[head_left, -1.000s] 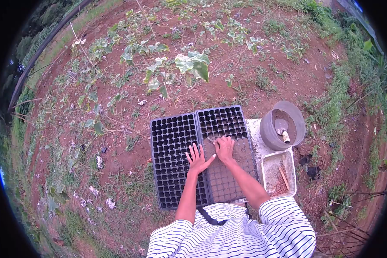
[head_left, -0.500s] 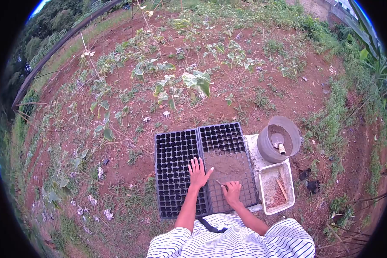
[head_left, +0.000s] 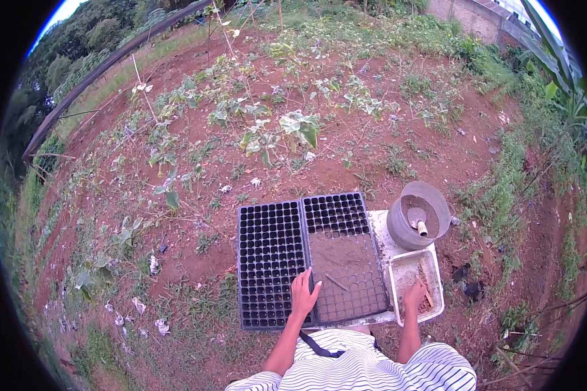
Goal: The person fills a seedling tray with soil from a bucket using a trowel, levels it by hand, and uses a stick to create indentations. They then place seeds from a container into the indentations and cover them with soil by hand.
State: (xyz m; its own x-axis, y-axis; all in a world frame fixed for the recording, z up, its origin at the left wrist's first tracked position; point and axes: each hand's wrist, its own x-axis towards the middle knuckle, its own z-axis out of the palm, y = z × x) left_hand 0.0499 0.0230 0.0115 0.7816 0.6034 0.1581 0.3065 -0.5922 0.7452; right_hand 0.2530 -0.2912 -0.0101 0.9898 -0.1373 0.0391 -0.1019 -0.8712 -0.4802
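My left hand [head_left: 302, 294] rests with its fingers stretched out where two black seedling trays meet, holding nothing. Under its outer side is the left seedling tray [head_left: 269, 260], with bare cells. Brown soil covers most of the right seedling tray [head_left: 346, 254], while its far rows show open cells. A short thin stick [head_left: 336, 281] lies on that soil. My right hand [head_left: 413, 296] is inside a white plastic tray [head_left: 398, 270], fingers drawn together and pointing down at small reddish-brown bits. What its fingertips hold, if anything, is hidden. A wooden strip [head_left: 429, 298] lies beside them.
A grey round bucket [head_left: 407, 228] with soil and a scoop [head_left: 419, 225] stands behind the white tray. A pale board [head_left: 379, 225] supports the containers. Leafy plants [head_left: 297, 127] grow in the red earth ahead. Black scraps [head_left: 474, 290] lie to the right.
My right hand has let go of the thin stick, leaving it on the soil, and has moved right into the white tray. My left hand has slid slightly toward me.
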